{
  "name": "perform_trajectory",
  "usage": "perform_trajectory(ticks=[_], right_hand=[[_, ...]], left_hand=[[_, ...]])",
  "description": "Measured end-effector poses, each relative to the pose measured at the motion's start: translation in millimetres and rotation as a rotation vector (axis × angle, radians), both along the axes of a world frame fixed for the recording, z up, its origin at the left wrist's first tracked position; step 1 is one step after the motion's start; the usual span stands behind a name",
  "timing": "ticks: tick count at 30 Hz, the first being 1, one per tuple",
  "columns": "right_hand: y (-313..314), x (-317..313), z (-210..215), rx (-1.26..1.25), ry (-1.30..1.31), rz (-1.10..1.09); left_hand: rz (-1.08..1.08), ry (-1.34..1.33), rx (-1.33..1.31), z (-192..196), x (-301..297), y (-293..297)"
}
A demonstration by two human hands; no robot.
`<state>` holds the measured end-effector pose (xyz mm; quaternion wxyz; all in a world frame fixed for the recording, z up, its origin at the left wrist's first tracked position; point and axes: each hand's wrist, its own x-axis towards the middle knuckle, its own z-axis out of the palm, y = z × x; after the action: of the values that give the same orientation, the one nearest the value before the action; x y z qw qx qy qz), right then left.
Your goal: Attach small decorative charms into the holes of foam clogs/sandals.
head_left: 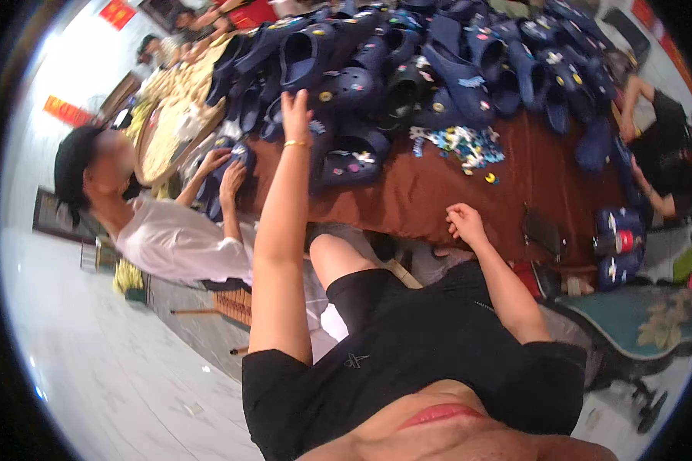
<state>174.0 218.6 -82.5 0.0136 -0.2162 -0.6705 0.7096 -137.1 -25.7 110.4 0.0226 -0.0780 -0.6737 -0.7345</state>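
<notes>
My left hand (296, 121) reaches forward over the heap of dark blue clogs (359, 84), its fingers stretched out and holding nothing. Right beside it lies a blue clog (352, 160) with small charms on its top. Above the near part of the brown-covered table (419, 188) my right hand (467, 224) hovers with its fingers curled in. Whether anything small sits in those fingers cannot be made out. Beyond it, on the cloth, is a loose pile of white, blue and yellow charms (465, 146). A single yellow charm (491, 177) lies just in front of that pile.
At my left a person in a white shirt (181, 238) handles a blue clog (240, 157). Another person in dark clothes (661, 154) sits at the right. A black pouch (543, 230) lies near the table's right side, by bundled blue clogs (619, 242) and a teal-patterned chair (630, 315).
</notes>
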Motion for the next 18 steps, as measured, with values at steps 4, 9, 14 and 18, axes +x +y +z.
perform_trajectory(ticks=[4,9,14,18], right_hand=[[-3,-1,10,0.033,0.007,0.020],[4,2,11,-0.027,0.005,0.007],[36,-8,15,-0.347,-0.043,-0.156],[95,-31,27,-0.392,0.053,-0.371]], left_hand=[[0.188,0.295,-0.033,-19,15,2],[0.069,0.593,-0.489,-58,104,36],[-0.173,0.602,-0.689,-164,180,55],[-0.125,0.541,-0.882,-192,207,57]])
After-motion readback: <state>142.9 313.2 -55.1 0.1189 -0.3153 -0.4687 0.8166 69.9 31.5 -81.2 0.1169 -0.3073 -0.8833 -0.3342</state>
